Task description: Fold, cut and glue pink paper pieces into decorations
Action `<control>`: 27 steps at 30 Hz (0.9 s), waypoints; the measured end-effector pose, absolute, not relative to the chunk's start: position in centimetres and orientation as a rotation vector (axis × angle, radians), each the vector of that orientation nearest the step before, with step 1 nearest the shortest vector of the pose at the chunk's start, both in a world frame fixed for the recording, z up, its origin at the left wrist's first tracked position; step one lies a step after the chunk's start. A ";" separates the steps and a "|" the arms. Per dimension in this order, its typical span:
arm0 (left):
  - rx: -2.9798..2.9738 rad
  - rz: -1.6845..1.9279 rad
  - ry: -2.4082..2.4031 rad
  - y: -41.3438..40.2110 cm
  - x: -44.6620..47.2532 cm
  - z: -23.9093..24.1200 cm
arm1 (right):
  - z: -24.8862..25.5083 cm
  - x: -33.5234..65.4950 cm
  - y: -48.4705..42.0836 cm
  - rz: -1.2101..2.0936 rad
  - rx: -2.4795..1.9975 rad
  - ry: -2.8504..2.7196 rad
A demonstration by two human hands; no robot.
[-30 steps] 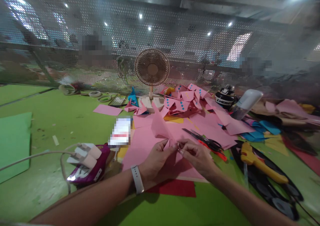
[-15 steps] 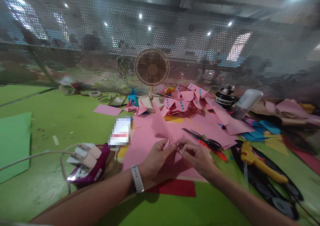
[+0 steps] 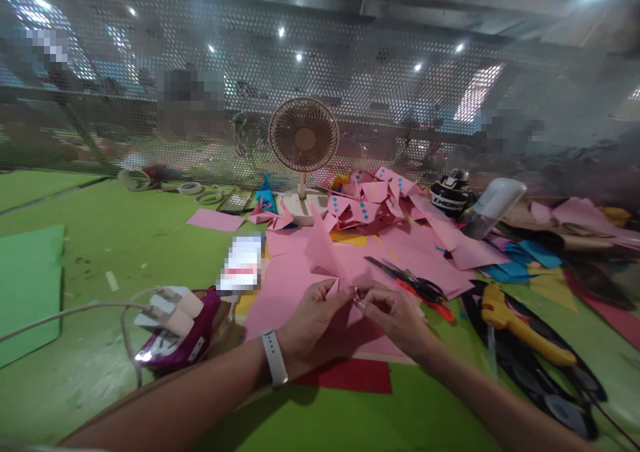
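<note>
Both my hands meet over a pink paper sheet [image 3: 320, 252] whose folded flap stands up toward the fan. My left hand [image 3: 313, 322], with a white band on the wrist, pinches the fold with curled fingers. My right hand [image 3: 393, 312] pinches the same fold from the right, fingertips touching the left hand's. Under the hands lie more pink sheets [image 3: 280, 289] and a red sheet [image 3: 350, 375] on the green table [image 3: 125, 239]. Scissors [image 3: 410, 282] with red and black handles lie just right of my right hand.
A small fan [image 3: 304, 139] stands behind a pile of folded pink pieces [image 3: 373, 202]. A yellow glue gun [image 3: 520, 329] lies on the right, a purple pouch with white plugs [image 3: 175, 325] on the left, a green sheet [image 3: 27, 285] at far left. A mesh screen [image 3: 200, 105] closes the back.
</note>
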State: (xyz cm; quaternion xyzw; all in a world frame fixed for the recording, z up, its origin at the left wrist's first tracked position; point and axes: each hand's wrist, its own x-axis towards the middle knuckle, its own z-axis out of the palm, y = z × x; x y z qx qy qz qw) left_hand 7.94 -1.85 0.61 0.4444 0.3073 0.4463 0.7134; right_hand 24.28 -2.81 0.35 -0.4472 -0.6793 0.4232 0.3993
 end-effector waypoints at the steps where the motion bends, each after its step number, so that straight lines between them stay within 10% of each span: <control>1: 0.970 0.995 0.670 -2.0 8.0 0.7 | 0.4 24.3 -2.8 1.074 -1.130 -1.718; 27: 0.912 1.016 0.636 -1.1 7.3 0.9 | 0.8 24.0 -3.0 1.222 -1.282 -1.606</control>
